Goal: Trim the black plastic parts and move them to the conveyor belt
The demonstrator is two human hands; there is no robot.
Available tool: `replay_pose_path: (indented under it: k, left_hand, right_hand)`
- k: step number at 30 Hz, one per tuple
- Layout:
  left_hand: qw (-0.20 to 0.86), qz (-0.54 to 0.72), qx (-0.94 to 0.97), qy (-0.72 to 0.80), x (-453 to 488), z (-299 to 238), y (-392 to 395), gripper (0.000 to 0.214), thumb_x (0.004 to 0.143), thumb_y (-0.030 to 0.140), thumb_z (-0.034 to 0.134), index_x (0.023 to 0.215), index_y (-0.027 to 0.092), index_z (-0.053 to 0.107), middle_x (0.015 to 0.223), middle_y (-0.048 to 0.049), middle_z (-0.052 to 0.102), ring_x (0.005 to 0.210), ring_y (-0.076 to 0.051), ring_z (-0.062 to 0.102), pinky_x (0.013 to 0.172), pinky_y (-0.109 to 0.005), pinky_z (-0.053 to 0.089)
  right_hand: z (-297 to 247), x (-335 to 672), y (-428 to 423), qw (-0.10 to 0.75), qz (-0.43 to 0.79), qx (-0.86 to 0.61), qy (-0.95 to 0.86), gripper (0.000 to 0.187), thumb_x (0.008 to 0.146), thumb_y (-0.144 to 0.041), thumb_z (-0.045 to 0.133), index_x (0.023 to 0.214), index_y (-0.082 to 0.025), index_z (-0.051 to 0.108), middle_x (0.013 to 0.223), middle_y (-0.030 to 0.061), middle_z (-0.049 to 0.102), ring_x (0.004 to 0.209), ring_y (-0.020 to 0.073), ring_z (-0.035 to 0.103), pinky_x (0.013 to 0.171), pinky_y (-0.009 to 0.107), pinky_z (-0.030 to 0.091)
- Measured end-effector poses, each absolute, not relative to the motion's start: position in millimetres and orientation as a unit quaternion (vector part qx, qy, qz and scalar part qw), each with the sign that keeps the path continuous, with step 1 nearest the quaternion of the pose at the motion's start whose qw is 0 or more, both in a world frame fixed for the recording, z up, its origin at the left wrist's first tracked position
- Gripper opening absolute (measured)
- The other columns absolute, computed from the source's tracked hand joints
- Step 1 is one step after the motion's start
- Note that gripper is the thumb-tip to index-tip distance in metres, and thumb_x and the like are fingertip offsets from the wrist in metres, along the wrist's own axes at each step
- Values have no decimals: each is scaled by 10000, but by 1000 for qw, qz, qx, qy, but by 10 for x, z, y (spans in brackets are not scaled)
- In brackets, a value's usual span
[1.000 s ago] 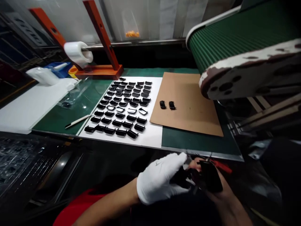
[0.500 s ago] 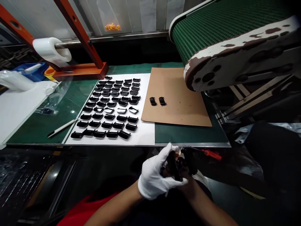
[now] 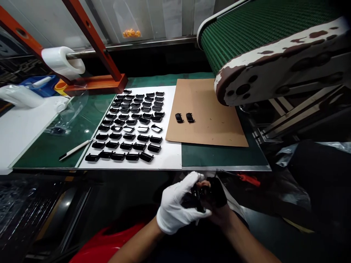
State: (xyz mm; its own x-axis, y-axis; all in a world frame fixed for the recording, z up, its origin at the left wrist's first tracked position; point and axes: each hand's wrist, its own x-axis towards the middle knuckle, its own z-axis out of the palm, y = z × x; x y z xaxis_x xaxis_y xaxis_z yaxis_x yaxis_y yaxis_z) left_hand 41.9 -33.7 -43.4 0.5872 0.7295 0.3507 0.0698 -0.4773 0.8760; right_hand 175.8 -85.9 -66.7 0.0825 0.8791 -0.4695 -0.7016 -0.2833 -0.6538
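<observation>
In a white glove, my left hand (image 3: 173, 205) closes its thumb and fingers around the ends of a glossy black plastic part (image 3: 198, 199), held below the table's front edge. My right hand (image 3: 218, 210) is right beside it, its fingers curled close to the part. Dark material covers much of that hand, and whatever it grips is hidden in shadow. Several similar black plastic parts (image 3: 126, 146) lie in rows on a white sheet (image 3: 172, 153). Two more black parts (image 3: 189, 117) rest on a brown cardboard sheet (image 3: 216, 128).
A red-handled tool (image 3: 249, 179) lies by the table edge, right of my hands. Above the cardboard hangs a green conveyor belt end (image 3: 233, 44). A white-and-black pen (image 3: 76, 149) lies left of the rows. Behind it, an orange stand (image 3: 95, 86) carries a clear film roll (image 3: 61, 62).
Both hands have shifted slightly, with the left moving a little left and down. The black part in the left hand has turned more edge-on. The rows on the table are unchanged.
</observation>
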Motion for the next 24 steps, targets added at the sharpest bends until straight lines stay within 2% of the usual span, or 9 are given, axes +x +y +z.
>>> replay_pose_path:
  k: [2, 6, 11, 15, 19, 22, 24]
  left_hand:
    - [413, 330, 803, 274, 372, -300, -266, 699, 688, 320, 786, 1309, 220, 481, 1159, -77, 664, 1008, -225, 660, 915, -304, 535]
    - [386, 149, 869, 271, 338, -90, -120, 512, 737, 284, 740, 1203, 197, 549, 1180, -58, 642, 1064, -199, 617, 946, -277, 496]
    - [300, -40, 930, 209, 414, 43, -38, 312, 790, 265, 663, 1070, 179, 558, 1035, -34, 655, 961, -202, 612, 907, -320, 486]
    - [216, -143, 942, 213, 466, 52, -51, 269, 797, 208, 624, 1046, 129, 562, 989, -67, 655, 904, -216, 623, 965, -356, 438]
    - [173, -147, 943, 243, 499, 46, 99, 200, 786, 97, 577, 986, 77, 583, 901, -118, 662, 855, -244, 638, 958, -414, 427]
    - [158, -84, 947, 266, 674, 69, 382, 348, 789, 239, 647, 1100, 122, 541, 995, -105, 653, 925, -252, 623, 928, -384, 443]
    - [150, -31, 946, 286, 900, 56, 611, 465, 815, 381, 629, 1200, 165, 485, 1091, -94, 634, 1018, -261, 593, 896, -359, 460]
  right_hand:
    - [-674, 1873, -877, 593, 650, -456, -135, 344, 514, -508, 785, 578, -229, 593, 542, -33, 576, 366, 67, 362, 327, 188, 272]
    - [-653, 2064, -963, 569, 614, -499, -224, 308, 505, -384, 831, 558, -183, 603, 509, -21, 547, 440, 91, 445, 423, 206, 374]
    - [-530, 2039, -1009, 491, 614, -538, -303, 187, 594, -245, 807, 578, -155, 644, 495, -31, 538, 471, 78, 440, 454, 183, 339]
    - [-336, 1996, -1074, 435, 586, -576, -369, 158, 702, -286, 726, 616, -176, 652, 530, -22, 567, 495, 91, 465, 477, 187, 356]
    - [-201, 2082, -1209, 431, 536, -600, -408, 233, 734, -388, 675, 607, -197, 629, 518, -16, 539, 475, 104, 457, 451, 197, 367]
    - [-261, 2198, -1271, 490, 516, -597, -370, 299, 677, -484, 703, 607, -197, 656, 579, 23, 602, 523, 143, 543, 452, 204, 428]
    - [-365, 2282, -1294, 528, 503, -612, -306, 310, 618, -492, 755, 696, -197, 700, 652, 53, 667, 571, 186, 615, 464, 225, 485]
